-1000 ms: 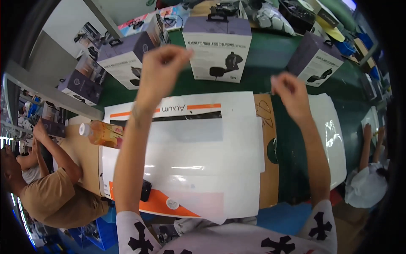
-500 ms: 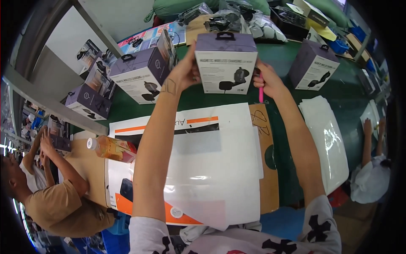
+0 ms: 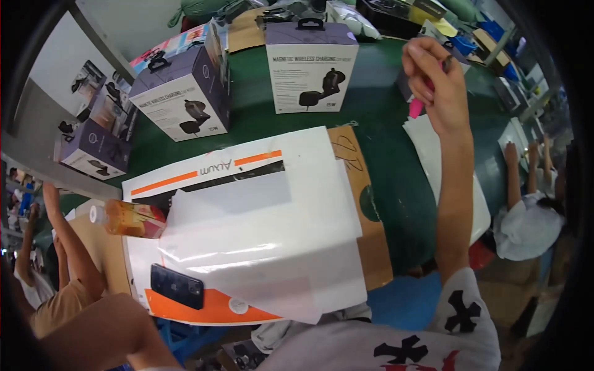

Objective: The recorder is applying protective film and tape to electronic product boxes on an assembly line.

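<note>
My right hand (image 3: 440, 83) is raised at the right, its fingers closed round a slim pink pen-like tool (image 3: 417, 107). A dark tip sticks out above the fingers. Behind that hand, a purple and white box (image 3: 403, 86) is partly hidden. To its left, a purple and white car-mount charger box (image 3: 312, 71) with a black hanging tab stands upright on the green table, touched by neither hand. A similar box (image 3: 176, 96) stands further left. Only part of my left arm (image 3: 105, 331) shows, bent at the lower left; its hand is out of sight.
White sheets (image 3: 266, 229) lie over cardboard (image 3: 374, 247) in front of me, with an orange drink bottle (image 3: 133, 219) and a dark phone (image 3: 176, 286) at their left. White plastic packets (image 3: 425, 148) lie at right. A metal post (image 3: 62, 167) rises at left. People sit on both sides.
Both hands have let go of the middle box, which now stands on the table. My right hand has lifted to the right with the pink tool; my left arm has swung down and left.
</note>
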The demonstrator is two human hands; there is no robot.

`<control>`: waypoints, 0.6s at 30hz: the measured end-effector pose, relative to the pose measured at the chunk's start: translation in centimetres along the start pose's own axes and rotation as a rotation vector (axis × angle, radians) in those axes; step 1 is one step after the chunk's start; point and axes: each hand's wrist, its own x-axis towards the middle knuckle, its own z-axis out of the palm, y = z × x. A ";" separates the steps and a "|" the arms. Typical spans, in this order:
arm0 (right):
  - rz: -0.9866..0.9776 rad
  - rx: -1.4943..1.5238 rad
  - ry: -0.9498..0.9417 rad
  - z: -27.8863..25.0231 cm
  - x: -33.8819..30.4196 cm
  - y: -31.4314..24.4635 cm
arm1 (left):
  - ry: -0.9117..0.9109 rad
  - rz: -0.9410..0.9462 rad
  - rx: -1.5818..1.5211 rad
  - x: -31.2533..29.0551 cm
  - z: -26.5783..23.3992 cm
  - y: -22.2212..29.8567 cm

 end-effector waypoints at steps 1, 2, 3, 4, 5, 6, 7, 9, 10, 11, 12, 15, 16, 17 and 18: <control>-0.034 0.036 -0.029 0.4 0.5 -0.4 | 0.017 -0.013 -0.029 -0.6 0.1 0.1; -0.008 0.009 -0.018 0.6 0.1 -0.4 | 0.017 -0.040 -0.075 -1.3 0.3 -0.4; 0.021 -0.033 -0.012 0.9 -0.2 -0.2 | 0.018 -0.065 -0.119 -1.8 -0.1 -0.9; 0.028 -0.057 -0.028 1.6 0.1 0.1 | 0.036 -0.079 -0.135 -2.6 -0.5 -1.0; 0.033 -0.080 -0.046 2.3 0.3 0.4 | 0.058 -0.092 -0.149 -3.4 -1.1 -1.1; 0.036 -0.101 -0.066 3.0 0.5 0.6 | 0.082 -0.103 -0.161 -4.0 -1.8 -1.1; 0.062 -0.114 -0.098 2.9 0.3 0.6 | 0.142 -0.097 -0.161 -5.1 -1.7 -1.5; 0.116 -0.136 -0.140 3.1 -1.5 1.5 | 0.227 -0.078 -0.126 -7.2 -2.8 -3.8; 0.143 -0.161 -0.154 3.4 -2.1 2.0 | 0.258 -0.067 -0.107 -8.3 -3.7 -5.0; 0.175 -0.188 -0.162 3.6 -2.6 2.5 | 0.283 -0.059 -0.093 -9.0 -4.4 -5.3; 0.226 -0.227 -0.196 3.8 -3.3 2.6 | 0.299 -0.046 -0.090 -9.2 -5.1 -5.6; 0.281 -0.307 -0.343 5.1 -4.7 3.9 | 0.309 -0.077 -0.081 -11.1 -7.0 -5.7; 0.271 -0.362 -0.449 5.7 -5.5 4.4 | 0.306 -0.103 -0.081 -11.9 -7.5 -5.7; 0.337 -0.462 -0.574 6.8 -5.8 4.3 | 0.314 -0.137 -0.072 -12.5 -7.6 -4.4; 0.400 -0.563 -0.703 8.1 -6.4 4.2 | 0.322 -0.172 -0.064 -13.1 -7.8 -3.1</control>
